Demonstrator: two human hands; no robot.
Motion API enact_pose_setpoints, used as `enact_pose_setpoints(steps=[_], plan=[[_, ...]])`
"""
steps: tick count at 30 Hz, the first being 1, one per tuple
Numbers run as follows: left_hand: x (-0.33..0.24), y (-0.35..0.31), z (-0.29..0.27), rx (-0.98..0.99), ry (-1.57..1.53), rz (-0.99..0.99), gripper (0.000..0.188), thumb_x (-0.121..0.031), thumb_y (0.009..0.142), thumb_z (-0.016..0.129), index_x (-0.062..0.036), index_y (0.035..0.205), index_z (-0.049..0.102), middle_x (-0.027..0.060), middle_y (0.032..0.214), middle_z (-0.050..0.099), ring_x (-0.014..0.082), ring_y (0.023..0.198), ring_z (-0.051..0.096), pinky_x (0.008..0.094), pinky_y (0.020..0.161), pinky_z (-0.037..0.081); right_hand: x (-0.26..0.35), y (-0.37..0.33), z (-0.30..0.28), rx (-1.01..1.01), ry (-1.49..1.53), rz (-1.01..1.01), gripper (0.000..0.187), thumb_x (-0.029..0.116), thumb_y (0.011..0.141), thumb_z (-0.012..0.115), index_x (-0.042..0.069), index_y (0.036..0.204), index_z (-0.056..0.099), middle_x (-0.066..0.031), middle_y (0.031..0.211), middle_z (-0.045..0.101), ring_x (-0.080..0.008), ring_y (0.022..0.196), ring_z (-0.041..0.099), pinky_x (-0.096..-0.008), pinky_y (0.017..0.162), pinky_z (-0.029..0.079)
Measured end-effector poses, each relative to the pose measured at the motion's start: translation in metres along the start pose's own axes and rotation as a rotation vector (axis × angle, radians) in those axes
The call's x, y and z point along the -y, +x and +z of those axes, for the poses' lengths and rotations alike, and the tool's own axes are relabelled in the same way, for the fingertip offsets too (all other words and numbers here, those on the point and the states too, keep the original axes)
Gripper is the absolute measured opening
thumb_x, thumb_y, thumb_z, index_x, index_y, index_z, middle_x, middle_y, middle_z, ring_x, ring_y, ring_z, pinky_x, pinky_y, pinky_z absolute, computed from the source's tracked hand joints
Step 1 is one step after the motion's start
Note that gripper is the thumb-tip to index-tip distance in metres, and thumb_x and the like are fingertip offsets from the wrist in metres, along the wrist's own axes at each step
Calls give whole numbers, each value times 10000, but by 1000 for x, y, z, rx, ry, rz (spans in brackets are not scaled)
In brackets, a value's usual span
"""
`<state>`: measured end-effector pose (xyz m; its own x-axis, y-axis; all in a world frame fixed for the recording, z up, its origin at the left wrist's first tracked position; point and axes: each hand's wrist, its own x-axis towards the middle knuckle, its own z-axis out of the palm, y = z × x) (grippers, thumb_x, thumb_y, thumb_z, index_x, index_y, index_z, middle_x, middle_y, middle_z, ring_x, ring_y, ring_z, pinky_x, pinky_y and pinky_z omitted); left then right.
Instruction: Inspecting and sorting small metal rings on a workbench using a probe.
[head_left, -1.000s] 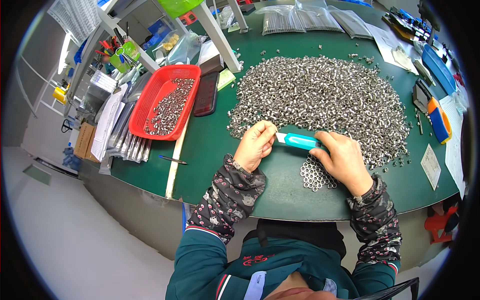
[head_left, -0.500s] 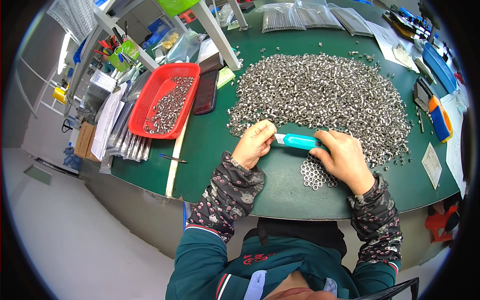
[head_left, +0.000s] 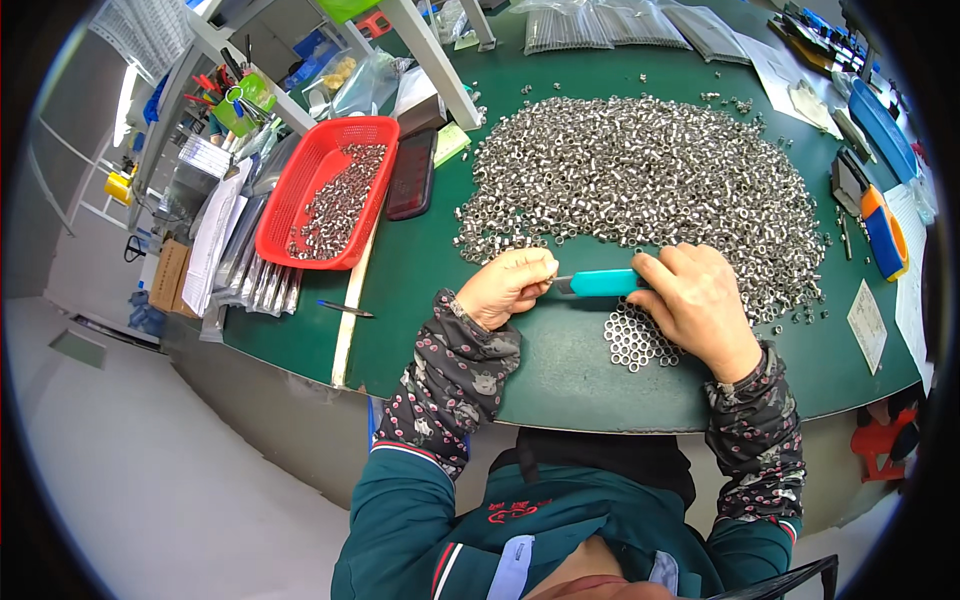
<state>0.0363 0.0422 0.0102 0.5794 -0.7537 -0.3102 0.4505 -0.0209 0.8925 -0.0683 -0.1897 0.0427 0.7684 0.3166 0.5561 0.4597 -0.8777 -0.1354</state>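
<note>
My right hand (head_left: 695,300) grips the teal handle of what looks like a utility knife (head_left: 605,283), its short metal blade pointing left. The blade tip reaches the fingertips of my left hand (head_left: 507,287), which are pinched together. Whatever small piece they hold is mostly hidden. Below my right hand, a flat patch of small metal rings (head_left: 632,340) lies side by side, many standing with holes up. Just beyond both hands spreads a large heap of similar small metal rings (head_left: 640,170) on the green table (head_left: 570,385).
On the left, a red plastic basket (head_left: 268,225) holds more metal pieces. Beside it are a dark phone-like device (head_left: 411,175), a pen (head_left: 345,308) and bagged stacks (head_left: 262,270). To the right lie an orange-and-blue tape dispenser-like object (head_left: 884,235), a paper card (head_left: 867,325) and a blue tray (head_left: 882,130).
The knife has turned to lie nearly level, and its blade looks darker now. Both hands have shifted slightly; the left stays pinched. The whole view has moved a little.
</note>
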Motion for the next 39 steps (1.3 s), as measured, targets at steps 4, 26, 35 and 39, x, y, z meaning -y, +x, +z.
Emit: enact_pose_setpoints(steps=[4,26,35,39], plan=[[-2,-1,4,-22,36,-51,220,-238,891,525,-112,716,481,-67,606,380,1,466,263,163,389,186,-1,2,-3,-18,-76,-64,264,231,672,687,88,847,549,-30,663,447,-194,634,485,-332,583,373],[-1,3,7,-47,67,-27,175,-232,900,519,-95,791,512,-45,650,405,-4,477,273,148,388,182,-3,7,-7,-158,-302,-173,153,127,681,583,77,823,556,-9,663,437,-149,640,468,-292,578,349],[7,8,3,-76,-259,302,86,-125,912,495,-52,952,517,14,813,486,14,498,313,135,389,256,-2,-5,7,2,241,316,232,237,726,667,63,859,591,-93,676,568,-280,624,572,-394,554,436],[7,8,6,-87,-262,375,96,-112,902,511,-55,979,509,16,821,509,18,494,320,140,387,256,3,-1,9,139,402,418,250,287,780,618,55,873,600,-121,693,593,-299,636,593,-399,558,447]])
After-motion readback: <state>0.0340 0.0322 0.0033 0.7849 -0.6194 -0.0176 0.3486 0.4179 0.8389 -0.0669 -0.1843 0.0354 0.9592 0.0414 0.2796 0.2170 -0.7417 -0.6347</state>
